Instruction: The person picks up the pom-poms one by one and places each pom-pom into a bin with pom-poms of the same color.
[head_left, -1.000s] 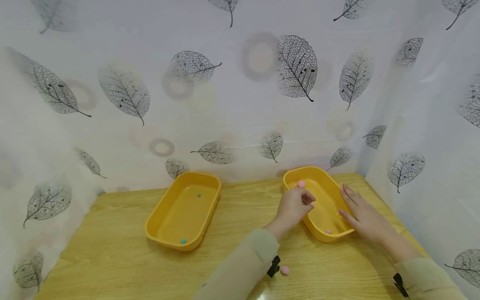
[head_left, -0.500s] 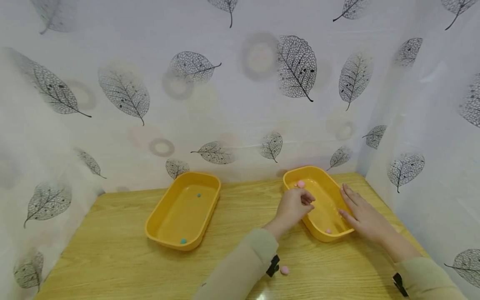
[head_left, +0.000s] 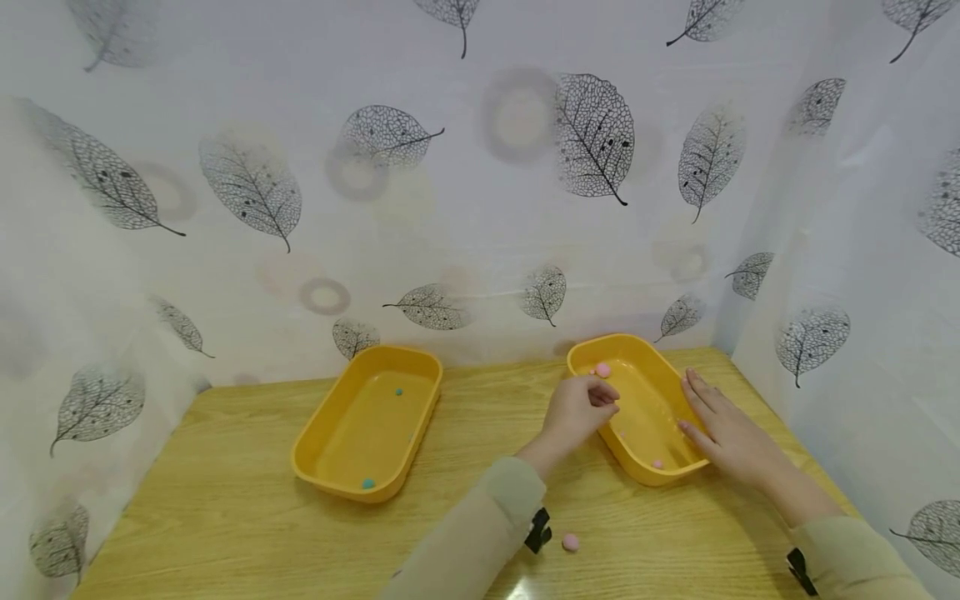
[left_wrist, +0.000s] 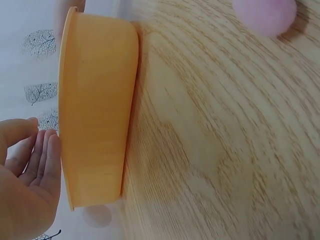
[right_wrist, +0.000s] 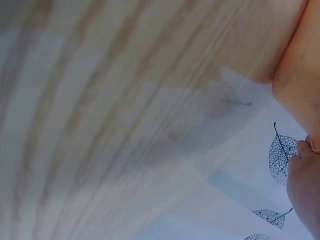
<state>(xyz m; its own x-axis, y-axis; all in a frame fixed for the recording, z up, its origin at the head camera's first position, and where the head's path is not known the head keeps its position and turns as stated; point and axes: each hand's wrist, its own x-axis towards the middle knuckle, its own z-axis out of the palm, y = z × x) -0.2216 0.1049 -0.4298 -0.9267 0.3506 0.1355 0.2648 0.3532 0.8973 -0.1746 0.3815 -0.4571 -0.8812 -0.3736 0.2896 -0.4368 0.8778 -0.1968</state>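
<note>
My left hand [head_left: 576, 410] hovers at the left rim of the right-hand yellow tray [head_left: 651, 477]. In the left wrist view its fingers [left_wrist: 49, 155] are loosely bent, and a gap with nothing in it shows between them and the thumb. My right hand [head_left: 731, 425] rests on the tray's right rim with fingers fairly straight. Inside this tray lie a pink pompom [head_left: 603, 369] at the far end, a smaller pink one [head_left: 657, 464] at the near end, and a tiny pale speck [head_left: 621, 433] below my left hand. Another pink pompom [left_wrist: 265, 15] sits on the table.
A second yellow tray [head_left: 307, 462] stands to the left, with a teal pompom [head_left: 368, 483] near its front and a smaller teal one [head_left: 399, 392] farther back. Leaf-patterned curtains [head_left: 480, 208] close off the wooden table [head_left: 225, 517] behind and at both sides.
My left hand has drawn slightly to the left, and the pale speck in the tray now shows below it. My right hand and both trays have stayed put.
</note>
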